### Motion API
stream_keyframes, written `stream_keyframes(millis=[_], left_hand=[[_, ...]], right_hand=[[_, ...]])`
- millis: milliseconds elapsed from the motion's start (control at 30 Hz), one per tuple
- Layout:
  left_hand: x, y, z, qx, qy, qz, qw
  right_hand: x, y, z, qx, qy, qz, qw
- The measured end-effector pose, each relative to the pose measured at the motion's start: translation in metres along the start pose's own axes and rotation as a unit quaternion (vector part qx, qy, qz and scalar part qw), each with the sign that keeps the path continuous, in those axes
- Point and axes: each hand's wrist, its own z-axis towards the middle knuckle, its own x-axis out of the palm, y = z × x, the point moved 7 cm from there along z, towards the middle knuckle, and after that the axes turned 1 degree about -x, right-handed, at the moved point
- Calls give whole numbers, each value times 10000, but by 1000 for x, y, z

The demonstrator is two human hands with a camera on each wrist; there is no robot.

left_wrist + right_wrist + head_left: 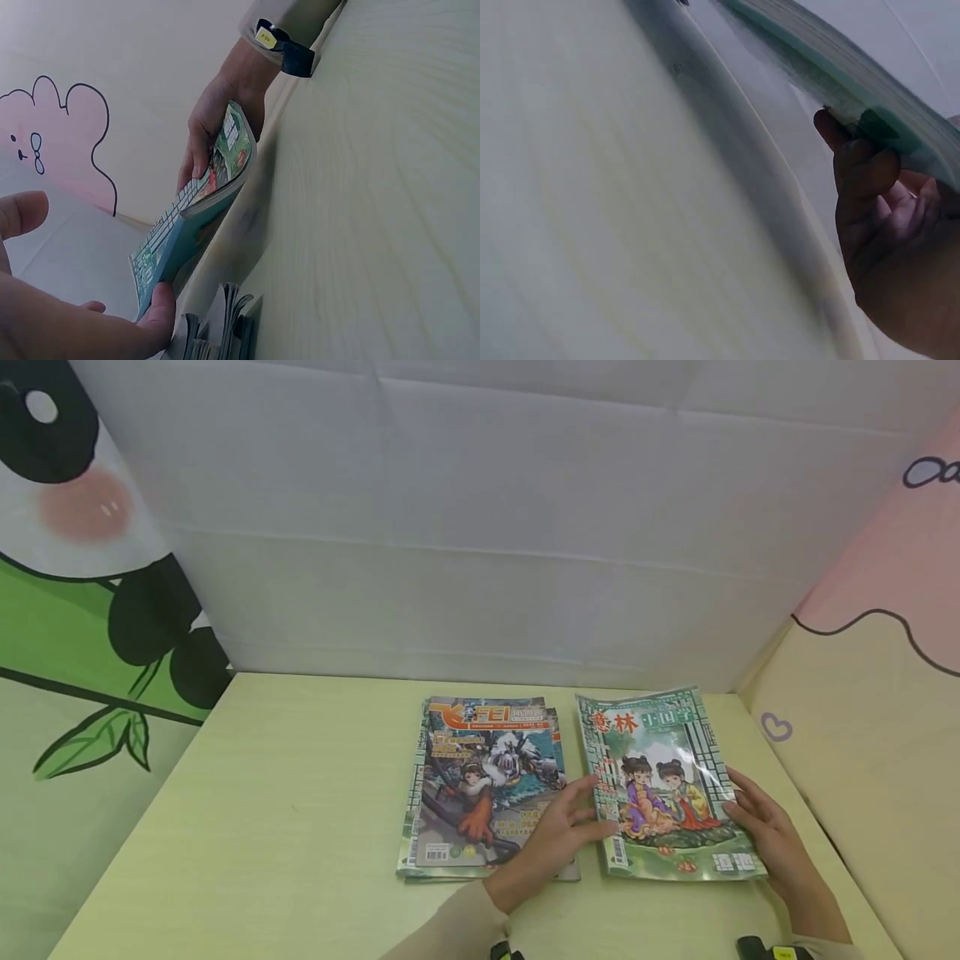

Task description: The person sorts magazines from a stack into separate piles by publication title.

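Head above, wrists near — magazine (667, 777) shared

- Softly, evenly lit in the head view, a little muted over the flat pale-yellow wood-grain table (262, 827).
- Grey and gently graded across the creased white fabric backdrop (480, 485).
- Glossy, with pale sheen, on the green illustrated paper magazine (667, 768).
- Cooler in the left wrist view.
- Dimmest in the right wrist view: hazily blurred over the table, darkened on the bare right hand (889, 236).

The green magazine (660, 752) at lower right has a glossy paper cover, as does the stacked magazine (487, 777) at lower centre; the surface (262, 818) looks smooth, wood-grained and matt.
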Motion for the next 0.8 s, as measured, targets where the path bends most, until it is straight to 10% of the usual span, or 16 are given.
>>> stream_keyframes(millis=[533, 800], left_hand=[[9, 11, 4, -429, 446, -70, 9981], [12, 10, 5, -523, 750, 289, 9954]], right_hand=[[-16, -15, -1, 747, -808, -1228, 9863], [-16, -15, 1, 966, -962, -3132, 9398]])
